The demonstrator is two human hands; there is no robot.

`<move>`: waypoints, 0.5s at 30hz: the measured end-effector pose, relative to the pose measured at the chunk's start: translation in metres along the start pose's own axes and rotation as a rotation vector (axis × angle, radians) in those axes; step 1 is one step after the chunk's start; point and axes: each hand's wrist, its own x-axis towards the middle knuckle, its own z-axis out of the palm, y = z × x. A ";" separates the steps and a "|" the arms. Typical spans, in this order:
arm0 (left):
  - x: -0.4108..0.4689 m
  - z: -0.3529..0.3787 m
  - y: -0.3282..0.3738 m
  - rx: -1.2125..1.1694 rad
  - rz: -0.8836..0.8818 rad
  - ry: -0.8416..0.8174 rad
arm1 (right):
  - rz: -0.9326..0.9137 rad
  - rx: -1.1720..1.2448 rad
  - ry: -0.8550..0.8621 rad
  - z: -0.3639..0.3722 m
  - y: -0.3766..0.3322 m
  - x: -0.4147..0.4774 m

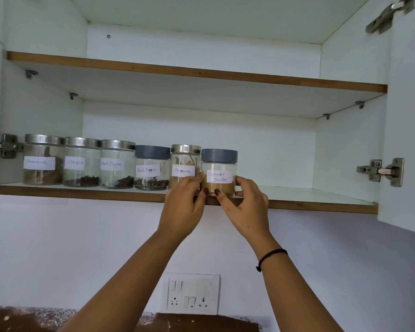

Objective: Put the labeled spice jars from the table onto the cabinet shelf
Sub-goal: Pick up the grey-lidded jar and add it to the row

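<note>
Both bare arms reach up, close side by side. The left hand (182, 207) and the right hand (247, 209) hold the Coriander Powder jar (219, 174) between them, thumbs at its front and fingers curled round its sides. A black band (271, 256) sits on the right wrist.

Six labelled jars (116, 164) line the lower shelf (309, 195) from nine o'clock to centre, coriander powder jar (219, 164) at the three-o'clock end.
</note>
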 end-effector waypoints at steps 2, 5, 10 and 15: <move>0.003 0.003 0.000 0.002 -0.036 0.031 | 0.006 -0.004 0.001 0.000 -0.001 0.000; 0.006 0.006 0.003 -0.005 -0.082 0.078 | -0.004 -0.040 0.010 0.001 -0.001 0.002; 0.003 0.007 0.004 -0.065 -0.118 0.129 | 0.002 -0.139 -0.022 0.002 0.001 0.009; 0.005 0.007 0.009 -0.060 -0.159 0.152 | 0.032 -0.224 -0.063 0.001 -0.001 0.011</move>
